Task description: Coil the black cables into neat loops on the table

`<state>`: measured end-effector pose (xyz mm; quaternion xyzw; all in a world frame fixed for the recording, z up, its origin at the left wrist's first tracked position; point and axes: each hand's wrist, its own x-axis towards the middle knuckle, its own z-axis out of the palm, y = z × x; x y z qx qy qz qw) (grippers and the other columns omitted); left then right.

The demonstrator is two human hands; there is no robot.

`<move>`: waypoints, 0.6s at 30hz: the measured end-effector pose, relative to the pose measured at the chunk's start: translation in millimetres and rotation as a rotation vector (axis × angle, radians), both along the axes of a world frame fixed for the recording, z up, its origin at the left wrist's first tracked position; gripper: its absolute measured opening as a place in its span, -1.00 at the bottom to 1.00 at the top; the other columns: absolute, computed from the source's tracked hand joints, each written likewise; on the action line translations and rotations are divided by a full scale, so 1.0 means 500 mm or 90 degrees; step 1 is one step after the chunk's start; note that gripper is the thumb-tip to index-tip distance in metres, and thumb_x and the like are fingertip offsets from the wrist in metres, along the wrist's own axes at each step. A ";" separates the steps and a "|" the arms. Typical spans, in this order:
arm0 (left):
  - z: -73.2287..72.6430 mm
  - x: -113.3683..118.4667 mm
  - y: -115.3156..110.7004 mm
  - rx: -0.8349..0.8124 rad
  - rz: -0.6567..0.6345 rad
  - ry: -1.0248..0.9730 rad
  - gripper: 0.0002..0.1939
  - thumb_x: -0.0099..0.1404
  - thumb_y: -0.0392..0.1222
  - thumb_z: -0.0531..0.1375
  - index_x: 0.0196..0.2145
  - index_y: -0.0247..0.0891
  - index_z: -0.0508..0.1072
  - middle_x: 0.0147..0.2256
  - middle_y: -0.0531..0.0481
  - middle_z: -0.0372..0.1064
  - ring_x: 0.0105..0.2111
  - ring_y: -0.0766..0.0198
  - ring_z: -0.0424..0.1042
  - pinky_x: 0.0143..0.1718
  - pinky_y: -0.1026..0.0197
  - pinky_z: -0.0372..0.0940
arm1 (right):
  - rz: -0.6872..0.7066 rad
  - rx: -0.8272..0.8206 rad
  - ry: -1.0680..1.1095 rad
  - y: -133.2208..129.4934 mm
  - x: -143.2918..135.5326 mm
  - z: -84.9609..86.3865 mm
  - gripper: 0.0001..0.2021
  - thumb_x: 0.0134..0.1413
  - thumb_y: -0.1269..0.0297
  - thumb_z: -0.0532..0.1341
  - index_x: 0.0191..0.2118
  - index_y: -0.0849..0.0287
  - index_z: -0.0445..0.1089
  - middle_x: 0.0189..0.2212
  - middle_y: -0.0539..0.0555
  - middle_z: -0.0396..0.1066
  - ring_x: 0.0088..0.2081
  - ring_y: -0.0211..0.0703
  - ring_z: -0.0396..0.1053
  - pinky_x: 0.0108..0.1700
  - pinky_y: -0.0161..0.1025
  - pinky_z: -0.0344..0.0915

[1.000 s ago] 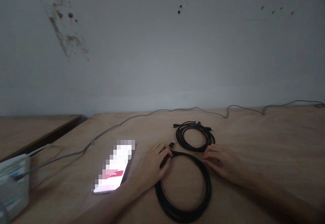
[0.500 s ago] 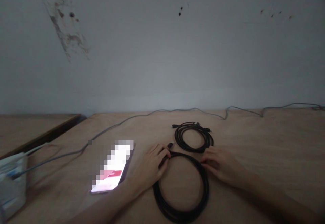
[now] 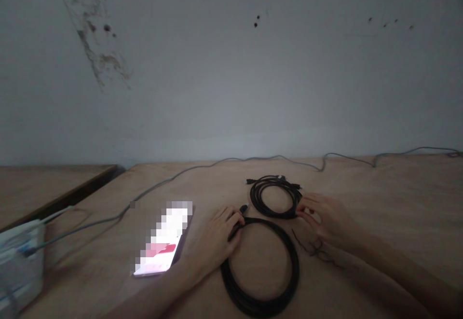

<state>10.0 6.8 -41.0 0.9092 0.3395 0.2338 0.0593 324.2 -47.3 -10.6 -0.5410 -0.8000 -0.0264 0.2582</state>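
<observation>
Dim grey light, glowing, partly pixelated phone screen (image 3: 164, 240), soft shadows, slight blur

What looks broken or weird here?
The wall looks damaged. At the upper left, a strip has brownish, patchy marks, and small dark spots, maybe holes, dot the middle and right. They stand out against the plain grey.

The head-worn camera looks forward and down across the flat light-brown wooden counter (image 3: 383, 203), facing a stained grey wall (image 3: 224, 82).
</observation>
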 end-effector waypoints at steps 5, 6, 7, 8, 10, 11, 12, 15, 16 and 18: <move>0.003 0.001 -0.001 0.006 0.009 0.002 -0.81 0.33 -0.40 0.18 -0.16 -0.15 0.43 -0.10 -0.02 0.42 -0.08 0.11 0.39 0.02 0.04 0.30 | 0.000 0.013 -0.030 -0.007 0.030 0.017 -0.82 0.20 0.36 0.16 -0.35 0.10 0.51 -0.39 0.09 0.52 -0.37 -0.07 0.44 -0.30 -0.17 0.31; 0.005 0.000 -0.002 0.010 0.008 0.004 -0.81 0.33 -0.40 0.17 -0.16 -0.15 0.43 -0.10 -0.02 0.42 -0.07 0.10 0.39 0.01 0.04 0.30 | 0.004 0.006 -0.034 -0.013 0.032 0.016 -0.82 0.16 0.38 0.17 -0.36 0.09 0.52 -0.40 0.09 0.53 -0.38 -0.06 0.44 -0.32 -0.18 0.31; 0.007 -0.001 -0.003 0.015 0.009 0.009 -0.81 0.33 -0.40 0.16 -0.17 -0.15 0.43 -0.10 -0.02 0.42 -0.07 0.10 0.39 0.01 0.04 0.30 | 0.006 0.001 -0.041 -0.019 0.034 0.015 -0.83 0.13 0.40 0.18 -0.36 0.08 0.53 -0.41 0.09 0.53 -0.38 -0.05 0.45 -0.32 -0.18 0.32; 0.010 -0.003 -0.003 0.021 0.014 0.016 -0.81 0.33 -0.39 0.15 -0.17 -0.15 0.43 -0.10 -0.03 0.42 -0.07 0.09 0.39 0.00 0.04 0.30 | 0.007 -0.003 -0.053 -0.026 0.035 0.012 -0.83 0.10 0.41 0.19 -0.37 0.07 0.53 -0.42 0.09 0.53 -0.37 -0.03 0.46 -0.32 -0.17 0.33; 0.016 -0.006 -0.003 0.030 0.034 0.040 -0.81 0.31 -0.39 0.15 -0.17 -0.16 0.43 -0.11 -0.05 0.42 -0.07 0.07 0.39 -0.02 0.03 0.31 | 0.015 -0.016 -0.085 -0.036 0.038 0.008 -0.84 0.09 0.39 0.21 -0.38 0.06 0.55 -0.42 0.11 0.53 -0.38 0.01 0.48 -0.34 -0.14 0.36; 0.019 -0.008 -0.003 0.034 0.047 0.054 -0.82 0.30 -0.38 0.15 -0.18 -0.17 0.44 -0.12 -0.07 0.42 -0.09 0.05 0.39 -0.04 0.02 0.31 | 0.025 -0.024 -0.099 -0.039 0.039 0.007 -0.84 0.09 0.38 0.21 -0.36 0.04 0.55 -0.41 0.13 0.55 -0.37 0.03 0.48 -0.34 -0.12 0.37; 0.023 -0.009 -0.003 0.039 0.058 0.068 -0.83 0.29 -0.37 0.16 -0.19 -0.17 0.44 -0.13 -0.08 0.43 -0.10 0.04 0.40 -0.06 0.01 0.31 | 0.039 -0.031 -0.108 -0.041 0.041 0.006 -0.83 0.09 0.38 0.21 -0.33 0.03 0.57 -0.37 0.14 0.56 -0.36 0.05 0.49 -0.34 -0.10 0.39; 0.036 -0.011 -0.002 0.052 0.072 0.101 -0.92 0.26 -0.30 0.20 -0.27 -0.19 0.45 -0.18 -0.10 0.43 -0.15 0.02 0.41 -0.12 0.01 0.30 | 0.079 -0.044 -0.108 -0.043 0.040 0.002 -0.74 0.03 0.37 0.25 -0.16 -0.01 0.57 -0.20 0.13 0.59 -0.21 0.11 0.51 -0.20 -0.03 0.46; 0.041 -0.012 -0.002 0.054 0.074 0.111 -0.96 0.25 -0.27 0.22 -0.31 -0.19 0.44 -0.20 -0.10 0.43 -0.17 0.02 0.42 -0.14 0.02 0.30 | 0.079 -0.035 -0.100 -0.043 0.037 -0.002 -0.70 0.02 0.36 0.26 -0.10 0.00 0.56 -0.15 0.15 0.58 -0.15 0.14 0.51 -0.14 0.02 0.47; 0.050 -0.012 -0.002 0.050 0.078 0.133 -0.96 0.25 -0.24 0.22 -0.37 -0.20 0.42 -0.24 -0.09 0.42 -0.20 0.03 0.42 -0.18 0.05 0.29 | 0.068 -0.002 -0.053 -0.044 0.025 -0.014 -0.67 0.08 0.31 0.24 -0.02 0.05 0.54 -0.10 0.19 0.57 -0.10 0.17 0.49 -0.07 0.08 0.46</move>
